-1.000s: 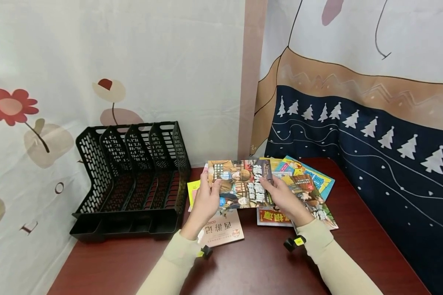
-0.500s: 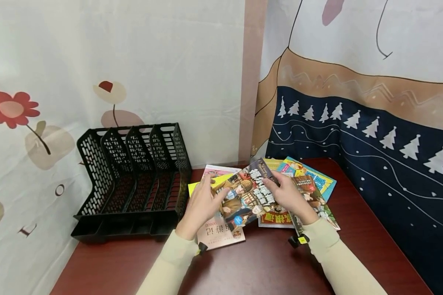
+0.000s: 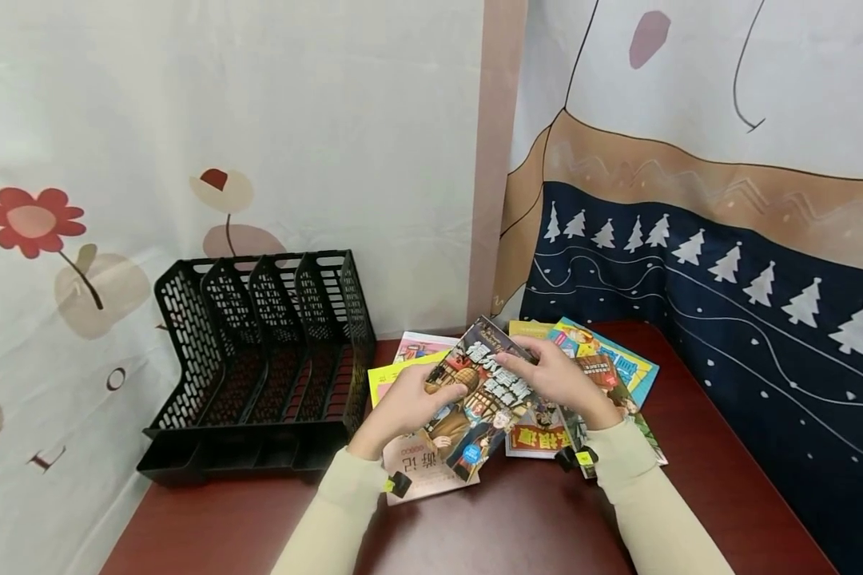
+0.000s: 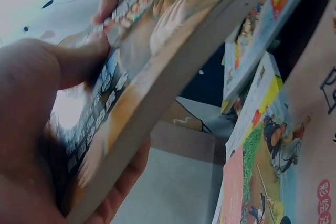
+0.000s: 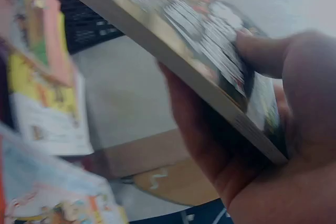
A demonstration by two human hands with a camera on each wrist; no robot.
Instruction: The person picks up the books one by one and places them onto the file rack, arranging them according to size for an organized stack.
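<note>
A dark, illustrated paperback book (image 3: 478, 399) with white title lettering is held tilted above the table between both hands. The left hand (image 3: 411, 399) grips its left edge, thumb over the cover and fingers underneath, as the left wrist view shows. On the opposite edge the right hand (image 3: 557, 375) pinches it the same way; in the right wrist view the thumb lies on the cover (image 5: 210, 35). Beneath it is a pale pink book (image 3: 424, 479), partly covered. More books lie behind the hands, among them a yellow one (image 3: 388, 375) and a blue one (image 3: 629, 363).
To the left stands a black desktop file rack (image 3: 259, 359) with several upright slots and low front trays. Books with red and brown covers (image 3: 604, 375) lie at the right on the dark red table (image 3: 546, 527). Printed curtains (image 3: 403, 160) hang close behind.
The book has turned from lying crosswise to a steep diagonal, its lower end swinging toward the person. The left hand let its fingers spread midway, then took hold again along the left edge.
</note>
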